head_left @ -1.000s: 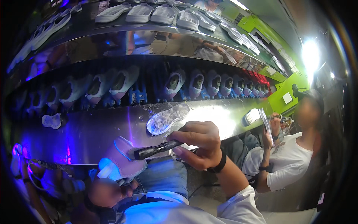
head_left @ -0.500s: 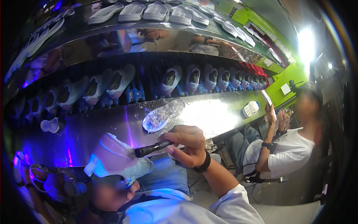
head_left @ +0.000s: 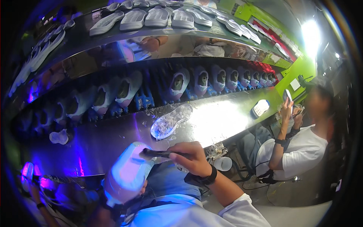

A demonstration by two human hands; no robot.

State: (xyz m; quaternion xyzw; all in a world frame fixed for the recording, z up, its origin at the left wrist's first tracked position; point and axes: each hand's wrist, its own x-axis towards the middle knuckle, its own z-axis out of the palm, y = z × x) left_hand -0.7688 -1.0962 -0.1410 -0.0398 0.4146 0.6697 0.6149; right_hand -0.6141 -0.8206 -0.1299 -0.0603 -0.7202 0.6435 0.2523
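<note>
My left hand [head_left: 143,187] grips a pale shoe upper [head_left: 124,178] from behind; only some fingertips show past its edge. The upper's underside faces up, lit blue and pink. My right hand [head_left: 192,158] is closed round a dark-handled brush [head_left: 162,153], its bristles against one end of that underside. Past the brush, a white shoe sole [head_left: 170,123] lies on the metal bench [head_left: 94,151], its hollow strewn with whitish shreds.
Behind the bench, several shoe uppers [head_left: 179,84] stand in a row on blue holders. Soles [head_left: 157,17] line the shelf above. A smaller pale piece [head_left: 58,136] lies left, another sole [head_left: 261,108] right. A co-worker [head_left: 291,151] sits at right, holding a sole.
The shoe upper has been turned from its side to show its underside. The brush has gone from the side wall to the underside. The whole view has shifted slightly.
</note>
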